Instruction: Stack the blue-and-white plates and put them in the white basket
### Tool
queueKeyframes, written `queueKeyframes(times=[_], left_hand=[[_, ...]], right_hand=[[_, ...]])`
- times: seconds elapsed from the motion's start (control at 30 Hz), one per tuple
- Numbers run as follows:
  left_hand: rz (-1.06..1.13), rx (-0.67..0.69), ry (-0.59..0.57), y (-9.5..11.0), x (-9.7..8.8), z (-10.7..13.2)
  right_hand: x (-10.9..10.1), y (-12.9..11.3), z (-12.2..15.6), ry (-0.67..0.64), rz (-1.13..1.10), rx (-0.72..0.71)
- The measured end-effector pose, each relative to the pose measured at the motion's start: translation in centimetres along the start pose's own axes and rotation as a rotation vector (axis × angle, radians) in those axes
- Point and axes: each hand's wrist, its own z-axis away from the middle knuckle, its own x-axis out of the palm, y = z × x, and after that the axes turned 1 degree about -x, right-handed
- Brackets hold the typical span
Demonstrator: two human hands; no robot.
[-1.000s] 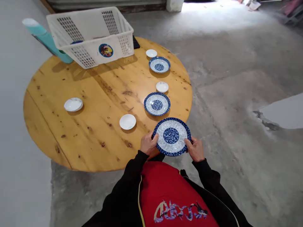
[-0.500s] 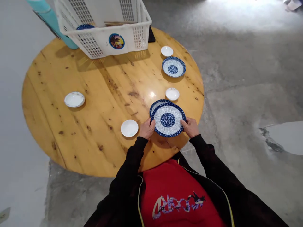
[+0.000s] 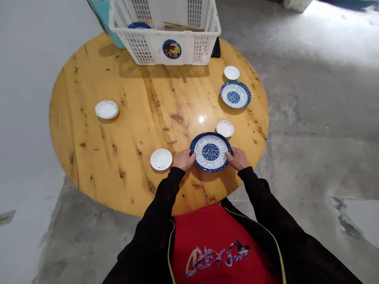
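Between my hands is a blue-and-white plate (image 3: 210,152) with a dark blue rim, close to the table's near edge. My left hand (image 3: 184,159) grips its left rim, thumb on top. The opposite rim is pinched by my right hand (image 3: 237,158). Any second plate under it is hidden from here. A small white dish (image 3: 161,159) lies just left of my left hand. Behind the held plate, very near its rim, sits another white dish (image 3: 225,128).
Farther back on the round wooden table (image 3: 133,130) are a patterned plate (image 3: 235,94), a white dish (image 3: 231,73) and, at left, a white bowl or dish (image 3: 106,109). A white plastic basket (image 3: 183,47) stands at the back, beside a turquoise container (image 3: 114,23) and a black flat object (image 3: 216,49).
The two plates in my hands overlapped off-centre before; now only the top one shows, lined up over the other. My view has shifted, so the table appears farther right.
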Motion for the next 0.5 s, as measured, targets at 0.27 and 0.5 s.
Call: queueKeyframes(times=[0.27,0.5], left_hand=[[-0.144,-0.092,0.002,1.1,-0.4,0.1],[-0.254,-0.141,-0.027,1.7,-0.6,-0.3]], right_hand=[[-1.1,-0.1,-1.9,-0.235,0.421,-0.061],[-1.6,-0.4,-2.6,-0.318,0.516,-0.073]])
